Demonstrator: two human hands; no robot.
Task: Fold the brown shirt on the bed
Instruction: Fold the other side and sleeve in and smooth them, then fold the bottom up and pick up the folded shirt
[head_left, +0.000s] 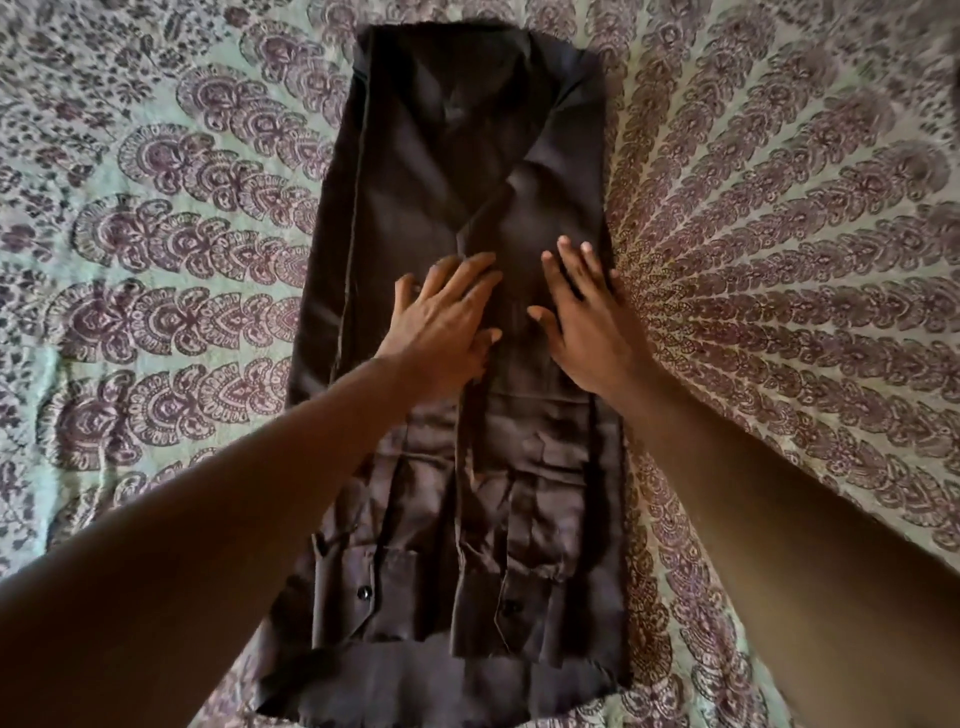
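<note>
A: Where's the dark brown button-up shirt (457, 156) seen?

B: Laid lengthwise as a long narrow strip on the pale green bedspread w/ purple paisley print (779, 260), both sleeves folded in, buttoned cuffs (363, 592) nearest the camera.

A: & the hands?

B: Left hand (447, 322) & right hand (587, 322) are pressed flat on the shirt's middle, side by side, fingers extended & slightly spread. Nothing is pinched.

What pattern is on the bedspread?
Pale green bedspread with purple-brown paisley-like floral motifs; head view.
</note>
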